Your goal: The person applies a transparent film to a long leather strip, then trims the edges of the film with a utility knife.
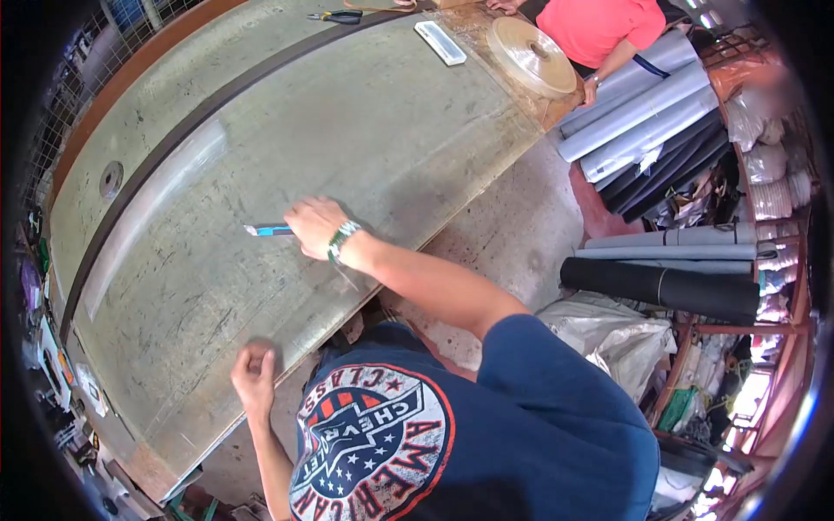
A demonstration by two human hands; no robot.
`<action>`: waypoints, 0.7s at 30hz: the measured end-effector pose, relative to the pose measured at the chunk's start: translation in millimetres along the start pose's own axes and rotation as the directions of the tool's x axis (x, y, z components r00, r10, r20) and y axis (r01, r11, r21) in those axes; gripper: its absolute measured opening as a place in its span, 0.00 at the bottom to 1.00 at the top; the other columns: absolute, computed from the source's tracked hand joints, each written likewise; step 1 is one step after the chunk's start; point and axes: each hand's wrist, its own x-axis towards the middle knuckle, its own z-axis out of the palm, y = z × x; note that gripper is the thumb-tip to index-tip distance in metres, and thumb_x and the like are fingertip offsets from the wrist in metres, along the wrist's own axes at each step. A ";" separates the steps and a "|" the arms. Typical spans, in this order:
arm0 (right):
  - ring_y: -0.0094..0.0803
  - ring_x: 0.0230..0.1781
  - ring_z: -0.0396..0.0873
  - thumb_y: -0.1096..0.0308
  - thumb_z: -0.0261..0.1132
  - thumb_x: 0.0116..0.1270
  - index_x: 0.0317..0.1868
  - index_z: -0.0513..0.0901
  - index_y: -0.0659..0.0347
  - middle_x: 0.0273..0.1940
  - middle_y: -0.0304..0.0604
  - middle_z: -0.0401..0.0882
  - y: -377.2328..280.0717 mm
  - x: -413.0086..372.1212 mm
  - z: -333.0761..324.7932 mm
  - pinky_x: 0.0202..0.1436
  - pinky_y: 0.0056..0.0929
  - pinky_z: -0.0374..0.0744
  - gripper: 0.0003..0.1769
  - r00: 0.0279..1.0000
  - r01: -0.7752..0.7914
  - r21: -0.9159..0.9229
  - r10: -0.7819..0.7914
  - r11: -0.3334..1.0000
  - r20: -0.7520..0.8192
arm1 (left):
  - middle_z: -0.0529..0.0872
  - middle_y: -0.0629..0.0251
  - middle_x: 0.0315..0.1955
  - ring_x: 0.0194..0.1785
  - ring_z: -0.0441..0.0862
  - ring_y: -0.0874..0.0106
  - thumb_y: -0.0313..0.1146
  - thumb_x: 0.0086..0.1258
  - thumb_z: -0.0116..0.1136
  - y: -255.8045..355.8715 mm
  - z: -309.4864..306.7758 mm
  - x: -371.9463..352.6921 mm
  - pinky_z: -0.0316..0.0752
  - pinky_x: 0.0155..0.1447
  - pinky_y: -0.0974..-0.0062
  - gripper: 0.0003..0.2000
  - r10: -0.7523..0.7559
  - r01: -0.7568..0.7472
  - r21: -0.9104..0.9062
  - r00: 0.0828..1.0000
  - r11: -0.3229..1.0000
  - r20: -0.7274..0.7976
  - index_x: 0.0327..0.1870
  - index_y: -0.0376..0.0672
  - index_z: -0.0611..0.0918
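Note:
My right hand (314, 226) is over the middle of the worktable (365, 130), its fingers curled around one end of a slim blue tool (274, 231) with a pale tip. The tool points left, close to the tabletop; its kind is too small to make out. A banded watch (342, 240) circles that wrist, and a thin shiny strip (347, 280) shows just below it. Near the table's front edge, my left hand (254, 373) is loosely closed and slightly blurred. Nothing shows sticking out of its fingers.
A long dark strip (165, 165) curves along the table's far side, near a round metal disc (111, 181). Pliers (335, 16), a white case (440, 42) and a coil (532, 56) lie farther up. Another person (599, 30) stands there; rolls (662, 290) are on the right.

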 end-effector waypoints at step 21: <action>0.50 0.38 0.86 0.63 0.67 0.73 0.45 0.86 0.58 0.36 0.50 0.88 -198.3 -2.8 75.2 0.41 0.42 0.83 0.08 0.790 0.237 0.667 -0.540 0.707 0.292 | 0.82 0.72 0.25 0.31 0.74 0.80 0.30 0.69 0.72 -45.6 -115.4 -73.5 0.73 0.40 0.78 0.09 -0.246 0.203 -0.141 0.836 0.969 -0.491 0.39 0.34 0.84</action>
